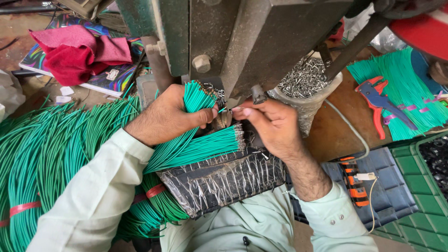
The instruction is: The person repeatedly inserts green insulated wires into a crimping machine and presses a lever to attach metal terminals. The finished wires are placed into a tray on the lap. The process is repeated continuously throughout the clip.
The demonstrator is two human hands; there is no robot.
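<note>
My left hand point(170, 114) grips a bundle of cut green wires point(196, 100), their stripped ends pointing up toward a grey-green press machine point(242, 37). My right hand point(273, 123) pinches a single green wire point(227, 110) between thumb and fingertips, right under the machine's head. A second bundle of green wires point(196, 149) lies below my hands on a black block wrapped in clear tape point(224, 179).
Long looped green wires point(46, 149) tied with red tape fill the left. A container of small metal terminals point(303, 81) stands right of the machine. Further right lie red-and-blue pliers point(380, 100) on more green wires point(406, 88), a green crate point(420, 196), an orange-black tool point(354, 182). Red cloth point(74, 51) sits back left.
</note>
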